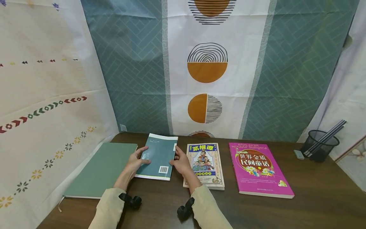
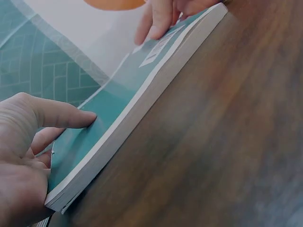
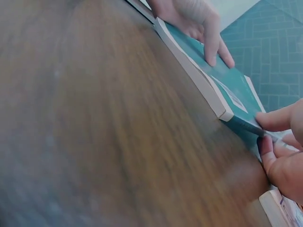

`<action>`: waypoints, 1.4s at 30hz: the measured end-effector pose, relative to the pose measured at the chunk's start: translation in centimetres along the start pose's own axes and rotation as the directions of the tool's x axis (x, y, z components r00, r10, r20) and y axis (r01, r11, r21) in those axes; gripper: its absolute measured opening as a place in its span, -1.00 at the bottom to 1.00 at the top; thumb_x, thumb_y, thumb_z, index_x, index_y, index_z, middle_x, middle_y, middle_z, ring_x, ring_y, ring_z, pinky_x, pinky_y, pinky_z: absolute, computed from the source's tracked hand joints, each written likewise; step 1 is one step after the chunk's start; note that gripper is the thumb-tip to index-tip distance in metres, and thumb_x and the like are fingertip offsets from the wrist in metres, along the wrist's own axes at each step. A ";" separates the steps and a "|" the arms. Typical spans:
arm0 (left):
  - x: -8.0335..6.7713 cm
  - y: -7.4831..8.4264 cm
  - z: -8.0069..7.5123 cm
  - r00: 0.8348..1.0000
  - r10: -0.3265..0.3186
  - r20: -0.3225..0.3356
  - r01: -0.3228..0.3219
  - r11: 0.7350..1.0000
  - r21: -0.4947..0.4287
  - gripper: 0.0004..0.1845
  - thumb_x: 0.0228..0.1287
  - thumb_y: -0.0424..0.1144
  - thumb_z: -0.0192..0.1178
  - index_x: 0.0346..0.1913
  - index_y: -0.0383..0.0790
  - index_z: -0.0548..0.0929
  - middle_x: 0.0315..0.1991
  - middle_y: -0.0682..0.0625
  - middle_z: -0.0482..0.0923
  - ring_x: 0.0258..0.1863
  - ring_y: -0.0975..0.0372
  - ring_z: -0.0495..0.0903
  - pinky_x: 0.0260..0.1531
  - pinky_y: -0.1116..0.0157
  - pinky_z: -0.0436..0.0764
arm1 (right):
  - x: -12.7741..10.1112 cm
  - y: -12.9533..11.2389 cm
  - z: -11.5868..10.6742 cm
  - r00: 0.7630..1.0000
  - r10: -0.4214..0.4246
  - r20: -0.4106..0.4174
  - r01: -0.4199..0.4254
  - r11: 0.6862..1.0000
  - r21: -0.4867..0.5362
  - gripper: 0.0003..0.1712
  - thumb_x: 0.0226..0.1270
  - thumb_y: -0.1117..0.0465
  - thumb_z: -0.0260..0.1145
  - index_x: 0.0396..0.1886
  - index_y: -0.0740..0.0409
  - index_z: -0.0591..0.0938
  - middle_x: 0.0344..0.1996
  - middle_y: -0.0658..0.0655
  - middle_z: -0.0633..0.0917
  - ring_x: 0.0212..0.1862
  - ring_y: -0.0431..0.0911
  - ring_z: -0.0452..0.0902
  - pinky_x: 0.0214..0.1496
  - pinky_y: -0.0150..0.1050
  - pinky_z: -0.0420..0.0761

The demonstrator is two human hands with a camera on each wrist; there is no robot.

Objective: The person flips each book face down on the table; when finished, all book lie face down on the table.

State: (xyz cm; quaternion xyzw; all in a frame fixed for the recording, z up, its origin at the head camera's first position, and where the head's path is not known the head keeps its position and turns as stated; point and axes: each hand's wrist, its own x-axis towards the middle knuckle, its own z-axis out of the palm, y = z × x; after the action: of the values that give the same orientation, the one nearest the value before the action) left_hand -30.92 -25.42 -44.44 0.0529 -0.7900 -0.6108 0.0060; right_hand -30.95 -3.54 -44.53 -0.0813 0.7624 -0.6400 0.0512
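Observation:
A teal paperback book [image 1: 158, 156] with a barcode near its lower edge is held by both hands at its two sides. My left hand [image 1: 134, 163] grips the left edge, thumb on the cover. At the opposite edge my right hand [image 1: 181, 162] pinches the book between thumb and fingers. In the left wrist view the book [image 2: 113, 109] shows its thick page edge close to the table. The right wrist view has the right hand [image 3: 284, 146] at the book's corner, with the fingertips beneath partly hidden.
A large green hardcover book [image 1: 100, 171] lies at left. Right of the hands lie a comic-style book [image 1: 203, 159] and a pink book [image 1: 258, 184]. Farther right are a grey eraser-like block [image 1: 299, 155] and a black mesh cup [image 1: 318, 152] with pencils. Fabric hangs behind the table.

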 end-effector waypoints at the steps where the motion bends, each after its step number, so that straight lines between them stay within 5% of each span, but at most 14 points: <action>1: 0.0 0.0 0.0 1.000 0.000 -0.001 0.000 1.000 0.007 -0.19 0.05 -0.58 0.26 0.43 -0.30 0.27 0.48 -0.34 0.11 0.45 -0.12 0.11 0.46 -0.09 0.09 | 0.1 0.1 0.1 1.000 0.002 -0.002 -0.002 1.000 -0.016 -0.12 0.20 0.45 0.30 0.51 0.20 0.19 0.37 0.39 0.37 0.11 0.10 0.49 0.07 -0.12 0.59; 6: 0.2 -0.1 -0.2 1.000 -0.005 0.003 0.005 0.999 0.037 -0.19 0.04 -0.58 0.23 0.44 -0.27 0.28 0.50 -0.32 0.08 0.50 -0.12 0.07 0.47 -0.09 0.08 | 0.2 0.0 0.5 0.999 -0.021 -0.029 0.018 0.997 -0.081 -0.16 0.17 0.46 0.32 0.46 0.33 0.23 0.16 0.39 0.47 -0.01 0.05 0.49 -0.04 -0.17 0.60; 11: 0.2 -0.3 -0.3 1.000 -0.004 0.018 0.003 0.999 0.053 -0.18 0.05 -0.57 0.23 0.45 -0.28 0.27 0.51 -0.33 0.05 0.50 -0.13 0.04 0.45 -0.10 0.12 | 0.0 -0.1 1.1 0.998 -0.025 -0.054 0.020 0.995 -0.095 -0.18 0.15 0.48 0.33 0.42 0.42 0.24 0.04 0.38 0.46 0.04 0.11 0.50 0.10 -0.04 0.61; 21: 0.0 -0.8 -0.3 0.999 0.025 0.029 -0.028 0.995 0.101 -0.21 0.10 -0.56 0.24 0.45 -0.30 0.27 0.43 -0.38 0.19 0.35 -0.13 0.31 0.26 0.03 0.41 | -0.3 0.1 2.1 0.982 -0.009 -0.189 -0.005 0.997 -0.071 -0.30 0.09 0.52 0.36 0.30 0.38 0.44 0.06 0.32 0.47 0.12 0.13 0.50 0.19 -0.04 0.58; 30: -0.1 -0.4 -0.5 0.998 0.046 0.051 -0.051 0.992 0.113 -0.27 0.12 -0.57 0.23 0.41 -0.43 0.28 0.50 -0.36 0.07 0.50 -0.18 0.04 0.46 -0.09 0.14 | -0.5 0.3 2.4 0.971 -0.015 -0.237 0.002 0.999 -0.055 -0.32 0.06 0.55 0.37 0.26 0.33 0.47 0.11 0.35 0.50 0.17 0.25 0.54 0.12 -0.06 0.64; 42: -0.2 -0.4 -0.5 0.997 0.077 0.031 -0.082 0.980 0.183 -0.29 0.11 -0.51 0.27 0.38 -0.43 0.33 0.44 -0.37 0.21 0.43 -0.18 0.19 0.41 -0.10 0.20 | -0.5 0.3 2.2 0.976 0.001 -0.219 -0.014 0.998 -0.058 -0.32 0.10 0.52 0.34 0.29 0.31 0.44 0.16 0.35 0.53 0.18 0.23 0.54 0.14 -0.06 0.63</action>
State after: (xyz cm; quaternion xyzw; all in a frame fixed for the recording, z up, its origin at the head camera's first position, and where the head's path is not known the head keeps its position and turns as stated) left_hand -30.64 -25.94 -44.70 0.0144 -0.8446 -0.5349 0.0161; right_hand -30.07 -5.56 -45.25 -0.0087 0.7822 -0.6221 -0.0331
